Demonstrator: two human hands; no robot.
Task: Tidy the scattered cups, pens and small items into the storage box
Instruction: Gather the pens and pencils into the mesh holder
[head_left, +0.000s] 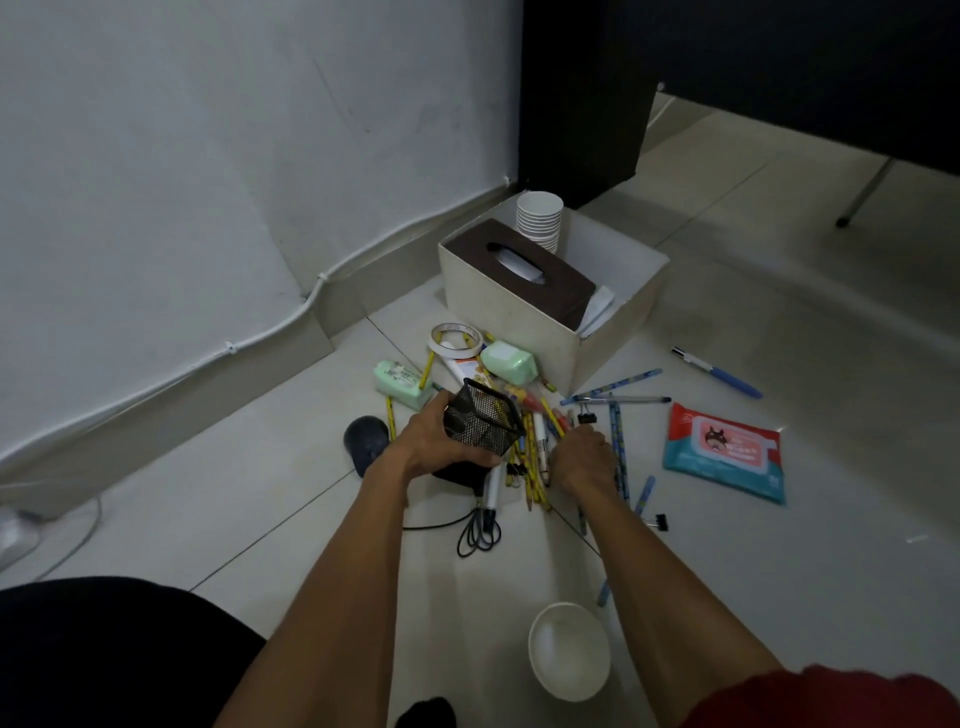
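Left hand (431, 441) grips a tilted black mesh pen holder (480, 423) in front of the cream storage box (514, 317). Right hand (584, 460) rests fingers-down on the pencil-and-pen pile (535, 467) on the floor before the box; whether it grasps any cannot be told. Inside the box: stacked paper cups (540, 221), tissue box (519, 270).

1. I'm seeing the cream storage box (506, 317) sitting open on the floor, holding an upright stack of paper cups (540, 218) and a brown tissue box (563, 288).
2. A heap of pens and pencils (540, 447) is lying just in front of it.
3. My left grip (431, 441) is holding a black mesh pen holder (483, 423), tilted, over that heap.
4. A white cup (569, 657) is standing mouth-up, well apart from the box.
5. A blue pen (719, 373) is lying to the right of the box.
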